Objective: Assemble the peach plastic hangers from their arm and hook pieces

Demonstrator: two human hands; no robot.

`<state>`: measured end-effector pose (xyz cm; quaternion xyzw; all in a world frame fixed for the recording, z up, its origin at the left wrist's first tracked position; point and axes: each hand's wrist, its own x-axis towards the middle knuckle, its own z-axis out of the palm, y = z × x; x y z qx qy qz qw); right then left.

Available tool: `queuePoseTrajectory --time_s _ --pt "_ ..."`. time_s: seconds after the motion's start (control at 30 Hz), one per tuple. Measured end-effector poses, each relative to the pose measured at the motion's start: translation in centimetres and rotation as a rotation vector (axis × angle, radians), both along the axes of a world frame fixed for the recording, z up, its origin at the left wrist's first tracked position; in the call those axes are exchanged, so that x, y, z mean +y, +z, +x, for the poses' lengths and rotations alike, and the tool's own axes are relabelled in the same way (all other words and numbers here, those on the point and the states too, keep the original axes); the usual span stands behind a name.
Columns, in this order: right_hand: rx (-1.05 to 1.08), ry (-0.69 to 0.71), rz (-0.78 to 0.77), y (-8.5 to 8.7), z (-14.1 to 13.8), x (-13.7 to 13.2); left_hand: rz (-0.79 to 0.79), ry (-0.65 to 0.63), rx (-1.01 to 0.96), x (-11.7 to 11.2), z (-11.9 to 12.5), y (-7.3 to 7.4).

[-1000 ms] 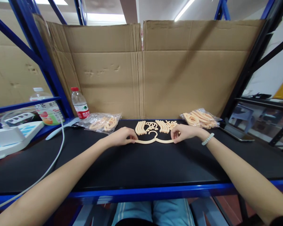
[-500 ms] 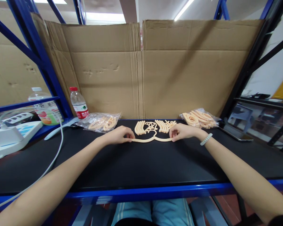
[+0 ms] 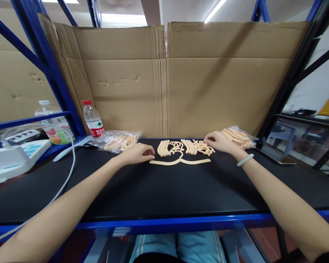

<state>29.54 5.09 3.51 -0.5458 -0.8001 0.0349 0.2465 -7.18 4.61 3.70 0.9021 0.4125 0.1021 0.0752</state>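
A cream hanger lies in the middle of the black tabletop, its two arms spread left and right and its hook pointing to the far side. The left hand is at the hanger's left end, thumb and fingers bent with a gap between them and nothing seen in their hold; whether the thumb touches the tip, I cannot tell. The right hand is farther right and beyond the hanger, its fingers bent down at the right edge of a heap of small pieces. I cannot tell whether they have hold of one.

Just beyond the hanger, from left to right, are a row of curved arms, a cluster of loose hooks, a second row of curved arms and that heap. A clear bag of cream parts lies at the far left, near a red-capped bottle; another bag lies at the far right, partly behind the right hand. Cardboard stands along the far side.
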Motion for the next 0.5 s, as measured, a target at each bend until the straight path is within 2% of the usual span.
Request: queuePoseTrajectory --time_s 0.17,0.5 --pt "0.125 -0.117 0.103 -0.15 0.25 0.21 0.086 0.051 0.015 0.33 -0.26 -0.37" --pt "0.192 -0.206 0.197 -0.17 0.22 0.16 0.150 0.066 0.043 -0.33 0.21 -0.21"
